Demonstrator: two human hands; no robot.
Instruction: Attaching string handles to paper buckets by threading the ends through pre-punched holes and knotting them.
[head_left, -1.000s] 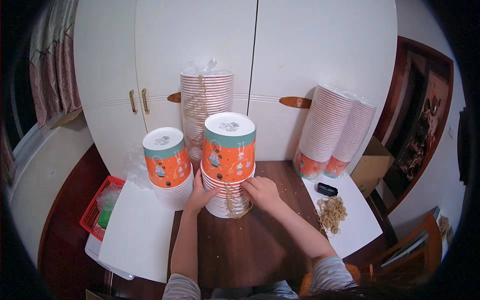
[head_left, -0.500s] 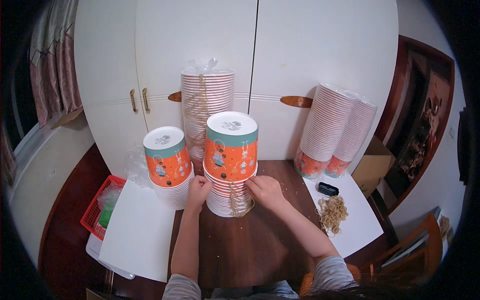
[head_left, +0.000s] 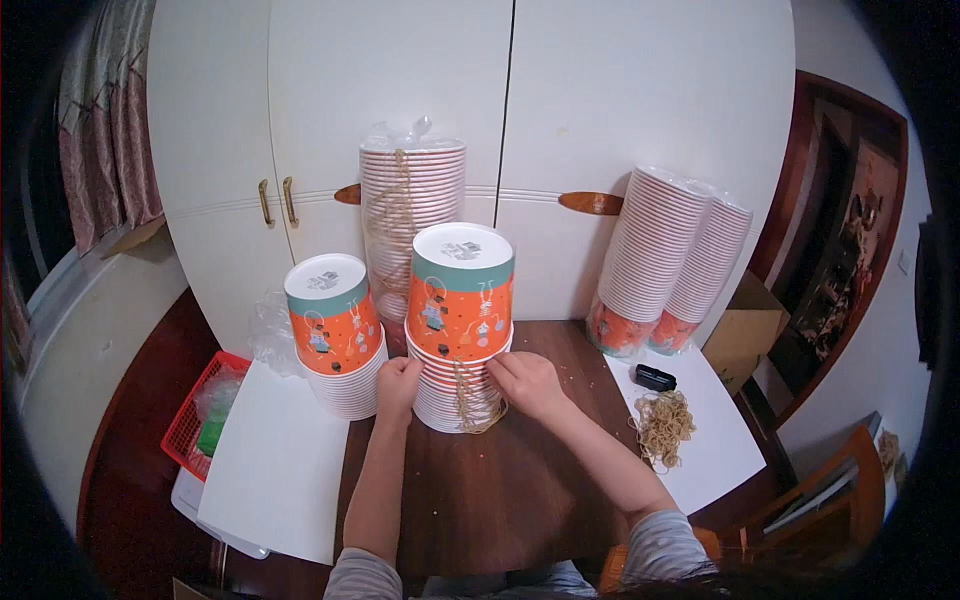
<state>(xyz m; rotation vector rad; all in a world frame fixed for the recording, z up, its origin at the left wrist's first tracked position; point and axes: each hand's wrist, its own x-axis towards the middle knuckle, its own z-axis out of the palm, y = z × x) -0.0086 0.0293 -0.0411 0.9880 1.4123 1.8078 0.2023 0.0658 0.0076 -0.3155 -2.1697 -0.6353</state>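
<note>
In front of me stands a stack of upturned paper buckets (head_left: 463, 310), orange and green with white bases and rims. My left hand (head_left: 398, 385) is closed in a fist against the left side of its rims. On the other side, my right hand (head_left: 527, 383) pinches its fingers together at the rims. What either hand grips is hidden. A string of looped tan rubber bands (head_left: 475, 400) hangs down the front of the rims, close to my right fingers. Left of it is a shorter stack of matching buckets (head_left: 338, 330), which my hands do not hold.
A tall bagged bucket stack (head_left: 413, 190) stands behind, against white cabinet doors (head_left: 390, 70). Two wrapped stacks (head_left: 660, 250) lean at the back right. Rubber bands (head_left: 664, 425) lie piled by a black case (head_left: 655, 377). A red basket (head_left: 185, 425) is at left.
My left hand has dropped very slightly, and the view has shifted a touch. Both hands stay at the sides of the stack, and the stacks stand as before.
</note>
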